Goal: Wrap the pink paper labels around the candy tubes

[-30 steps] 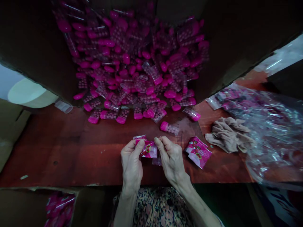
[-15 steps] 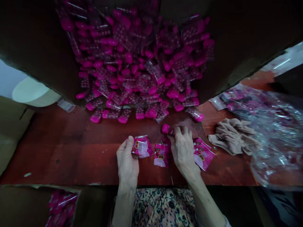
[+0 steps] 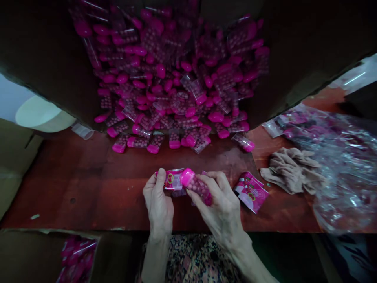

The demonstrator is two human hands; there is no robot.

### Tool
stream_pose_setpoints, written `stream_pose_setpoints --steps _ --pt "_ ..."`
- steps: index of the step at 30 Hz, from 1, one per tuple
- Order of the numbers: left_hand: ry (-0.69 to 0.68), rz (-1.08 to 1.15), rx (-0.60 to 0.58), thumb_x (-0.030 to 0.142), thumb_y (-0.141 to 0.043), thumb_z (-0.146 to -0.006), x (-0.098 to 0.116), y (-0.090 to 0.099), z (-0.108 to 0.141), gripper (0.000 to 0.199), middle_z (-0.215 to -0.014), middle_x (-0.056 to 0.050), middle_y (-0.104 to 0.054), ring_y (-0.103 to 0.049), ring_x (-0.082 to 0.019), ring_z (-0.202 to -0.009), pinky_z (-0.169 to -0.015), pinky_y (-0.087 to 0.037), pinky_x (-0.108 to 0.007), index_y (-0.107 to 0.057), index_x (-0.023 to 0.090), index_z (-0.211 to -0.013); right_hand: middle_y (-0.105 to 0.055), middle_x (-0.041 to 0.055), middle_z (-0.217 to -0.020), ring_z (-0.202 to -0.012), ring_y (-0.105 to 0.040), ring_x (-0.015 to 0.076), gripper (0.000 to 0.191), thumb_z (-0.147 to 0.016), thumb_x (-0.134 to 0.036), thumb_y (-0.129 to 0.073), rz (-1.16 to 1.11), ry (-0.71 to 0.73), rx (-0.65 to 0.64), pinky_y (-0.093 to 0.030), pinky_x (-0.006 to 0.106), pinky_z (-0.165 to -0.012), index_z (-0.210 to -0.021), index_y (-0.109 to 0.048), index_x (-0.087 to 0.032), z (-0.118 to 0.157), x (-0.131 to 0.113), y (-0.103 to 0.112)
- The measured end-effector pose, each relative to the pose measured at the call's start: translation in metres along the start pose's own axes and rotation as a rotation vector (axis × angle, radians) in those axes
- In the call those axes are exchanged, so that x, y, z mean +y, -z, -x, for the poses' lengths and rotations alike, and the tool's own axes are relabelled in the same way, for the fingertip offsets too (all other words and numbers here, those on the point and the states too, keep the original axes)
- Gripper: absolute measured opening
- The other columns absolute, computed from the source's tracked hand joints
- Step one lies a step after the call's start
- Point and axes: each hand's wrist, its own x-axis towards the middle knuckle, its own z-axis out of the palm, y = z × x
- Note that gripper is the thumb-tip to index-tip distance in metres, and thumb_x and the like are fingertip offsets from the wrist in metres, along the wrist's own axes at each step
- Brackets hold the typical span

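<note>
Magenta cap leading, the clear plastic tube [image 3: 197,188] lies slantwise in the right hand [image 3: 220,208], packed with small round pink balls. That hand curls around the tube, fingers over its upper side and thumb under its lower side, so the tube is gripped rather than pinched at a point. The cap end touches the right edge of the pink printed sachet [image 3: 173,180], or overlaps it; from this view I cannot tell whether it has entered the sachet's mouth. The left hand [image 3: 157,196] pinches that sachet between thumb and fingers, holding it just above the reddish-brown wooden table [image 3: 67,188].

Each sachet carries a red and green round mark, but no writing can be read. A second pink printed sachet [image 3: 251,192] lies flat on the table just beyond the right hand. Ahead of the hands, a heap of matching capped tubes [image 3: 165,86] spreads between dark cardboard flaps [image 3: 44,59]. To the right are a crumpled beige cloth [image 3: 291,171] and a clear plastic bag [image 3: 344,173] with pink items inside. Lower left, more pink packets [image 3: 78,253] sit in a cardboard box [image 3: 26,255], and a patterned garment [image 3: 191,259] shows below the hands
</note>
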Motion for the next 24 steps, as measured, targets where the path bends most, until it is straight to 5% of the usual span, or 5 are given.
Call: stream_pose_setpoints --steps 10,15,19,24 --pt "-0.089 -0.059 -0.008 0.028 -0.075 -0.062 -0.004 0.002 -0.002 0.021 -0.052 0.006 -0.058 -0.05 -0.005 -0.047 -0.054 -0.041 -0.017 -0.059 0.014 -0.061 -0.052 0.002 -0.082 -0.076 -0.057 0.0166 0.018 -0.072 -0.017 -0.067 -0.19 -0.035 -0.16 -0.052 0.028 -0.064 -0.089 -0.06 -0.018 -0.003 0.003 0.007" --pt "-0.005 -0.016 -0.086 0.033 -0.073 -0.065 -0.003 0.004 -0.004 0.024 -0.068 0.001 -0.066 -0.058 -0.009 -0.059 -0.06 -0.045 -0.022 -0.063 0.014 -0.076 -0.051 0.003 -0.086 -0.076 -0.056 0.0161 0.019 -0.075 -0.016 -0.063 -0.098 -0.027 -0.074 -0.052 0.029 -0.064 -0.093 -0.059 -0.018 0.0 0.008 0.001" --pt "0.122 0.004 -0.233 0.022 -0.072 -0.067 -0.005 0.001 0.004 0.02 -0.078 -0.002 -0.068 -0.062 -0.012 -0.068 -0.067 -0.047 -0.025 -0.063 0.014 -0.083 -0.051 0.0037 -0.085 -0.075 -0.056 0.0165 0.019 -0.076 -0.014 -0.06 -0.014 0.008 -0.006 -0.052 0.03 -0.064 -0.094 -0.058 -0.018 0.0 0.009 -0.003" --pt "0.153 -0.001 -0.278 0.012 -0.071 -0.066 -0.008 -0.008 0.012 0.022 -0.082 -0.004 -0.069 -0.063 -0.013 -0.073 -0.076 -0.047 -0.028 -0.063 0.013 -0.086 -0.051 0.0046 -0.085 -0.077 -0.056 0.0177 0.017 -0.078 -0.013 -0.058 0.068 0.031 0.089 -0.053 0.032 -0.065 -0.094 -0.057 -0.018 0.004 0.006 -0.008"
